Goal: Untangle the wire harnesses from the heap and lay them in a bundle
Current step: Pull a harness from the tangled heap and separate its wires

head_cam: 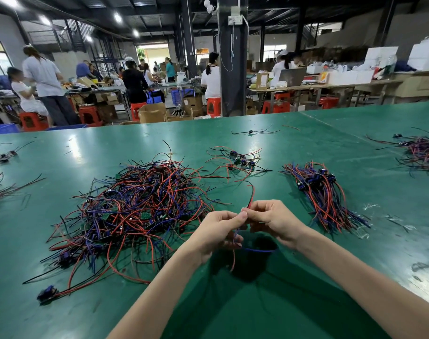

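Left on green desk (61,302): tangled heap (135,211) of red, blue, black wires. Right of it, raised above desk: left grip (218,231), fingers curled, pinching harness (253,193). Fingertips touching it: right grip (269,218), pinching same harness, red-black lead arcing up, blue lead looping below. Further right, flat on desk: bundle (323,194), apart from both grips.

no legible text, labels, numbers or signs anywhere
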